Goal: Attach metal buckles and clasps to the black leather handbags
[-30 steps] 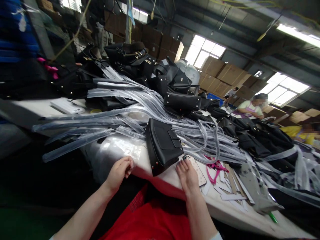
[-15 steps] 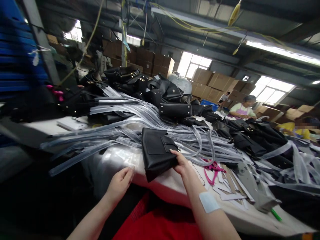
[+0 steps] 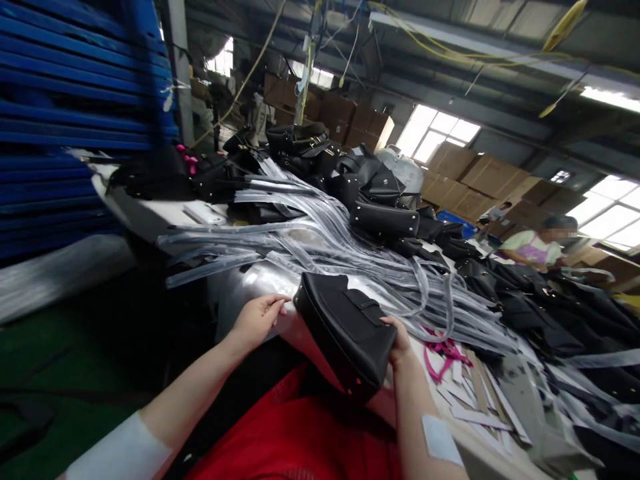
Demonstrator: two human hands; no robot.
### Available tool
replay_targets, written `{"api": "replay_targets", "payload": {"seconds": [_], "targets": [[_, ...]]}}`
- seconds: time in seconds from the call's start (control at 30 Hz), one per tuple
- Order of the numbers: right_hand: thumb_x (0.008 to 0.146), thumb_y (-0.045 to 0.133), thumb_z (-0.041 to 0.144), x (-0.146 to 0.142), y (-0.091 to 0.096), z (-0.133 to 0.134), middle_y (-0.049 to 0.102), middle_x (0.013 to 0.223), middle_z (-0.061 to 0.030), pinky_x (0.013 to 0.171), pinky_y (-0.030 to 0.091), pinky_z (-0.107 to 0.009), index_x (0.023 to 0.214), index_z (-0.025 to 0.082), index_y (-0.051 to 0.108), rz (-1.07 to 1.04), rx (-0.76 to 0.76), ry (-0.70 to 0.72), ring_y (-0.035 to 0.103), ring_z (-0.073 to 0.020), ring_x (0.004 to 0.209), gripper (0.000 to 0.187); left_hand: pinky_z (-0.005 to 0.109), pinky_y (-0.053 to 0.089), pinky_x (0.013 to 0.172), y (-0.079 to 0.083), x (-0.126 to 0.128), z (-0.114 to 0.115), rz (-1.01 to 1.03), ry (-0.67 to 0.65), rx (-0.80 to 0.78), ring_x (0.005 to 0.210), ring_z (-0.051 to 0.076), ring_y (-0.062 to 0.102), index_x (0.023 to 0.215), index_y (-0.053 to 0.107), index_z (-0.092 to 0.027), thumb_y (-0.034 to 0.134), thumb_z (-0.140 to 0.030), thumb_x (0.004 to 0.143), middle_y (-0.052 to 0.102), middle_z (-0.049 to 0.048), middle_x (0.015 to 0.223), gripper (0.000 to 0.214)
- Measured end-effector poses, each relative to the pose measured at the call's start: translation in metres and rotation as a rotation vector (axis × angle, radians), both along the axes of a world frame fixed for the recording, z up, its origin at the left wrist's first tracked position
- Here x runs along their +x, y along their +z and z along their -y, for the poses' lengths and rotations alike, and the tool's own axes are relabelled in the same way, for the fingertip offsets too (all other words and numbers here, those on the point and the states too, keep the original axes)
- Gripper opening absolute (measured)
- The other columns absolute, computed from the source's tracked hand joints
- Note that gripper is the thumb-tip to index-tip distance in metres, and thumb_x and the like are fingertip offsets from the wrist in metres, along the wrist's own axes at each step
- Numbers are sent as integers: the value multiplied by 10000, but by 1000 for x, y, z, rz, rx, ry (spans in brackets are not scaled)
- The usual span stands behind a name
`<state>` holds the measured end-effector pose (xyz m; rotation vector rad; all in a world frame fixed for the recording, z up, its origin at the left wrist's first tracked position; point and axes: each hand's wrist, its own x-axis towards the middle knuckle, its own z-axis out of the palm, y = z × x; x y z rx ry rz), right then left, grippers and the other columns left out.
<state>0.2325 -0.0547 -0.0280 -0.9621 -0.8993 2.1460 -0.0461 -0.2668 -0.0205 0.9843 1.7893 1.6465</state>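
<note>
Over table edge (image 3: pixel 235 288), handbag (image 3: pixel 350 333) between hands (image 3: pixel 260 319) (image 3: pixel 399 341)

We log the black bag (image 3: pixel 350 330) as plain matte black, no print. The pile of bags (image 3: pixel 360 180) behind it is the same black with a few gold-tone fittings. The plastic strips (image 3: pixel 310 233) are clear with a grey-white sheen. The scraps (image 3: pixel 443 353) are hot pink, and the paper offcuts (image 3: pixel 475 417) beside them are white and tan. The tabletop (image 3: pixel 165 210) is white. The garment (image 3: pixel 305 433) is solid red, with a white sleeve (image 3: pixel 120 453) and a pale plaster (image 3: pixel 440 440) on the forearm (whitish, faint blue tint). The stacked panels (image 3: pixel 75 100) are deep blue with horizontal ribs. The floor (image 3: pixel 75 373) is dark green, the cartons (image 3: pixel 480 177) are brown, and the overhead cables (image 3: pixel 450 47) are yellow. A co-worker's top (image 3: pixel 530 247) is pale green and lilac.
</note>
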Motion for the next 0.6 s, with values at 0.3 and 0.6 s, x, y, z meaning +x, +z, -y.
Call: {"api": "replay_targets", "payload": {"seconds": [0.3, 0.6], "targets": [[685, 577, 243, 5, -13, -1, 731, 650, -106, 607, 553, -322, 728, 112, 693, 118, -132, -3, 682, -221, 552, 180, 282, 520, 679, -21, -5, -50, 49, 114, 34, 707, 194, 666, 859, 719, -162, 663, -480, 671, 737, 63, 811, 374], [684, 548, 279, -2, -9, 13, 715, 619, -80, 659, 564, -344, 764, 132, 668, 55, -219, -55, 689, -226, 594, 206, 261, 501, 511, -13, 14, -51, 222, 196, 1, 526, 178, 620, 823, 648, -148, 660, -650, 573, 668, 32, 605, 560]]}}
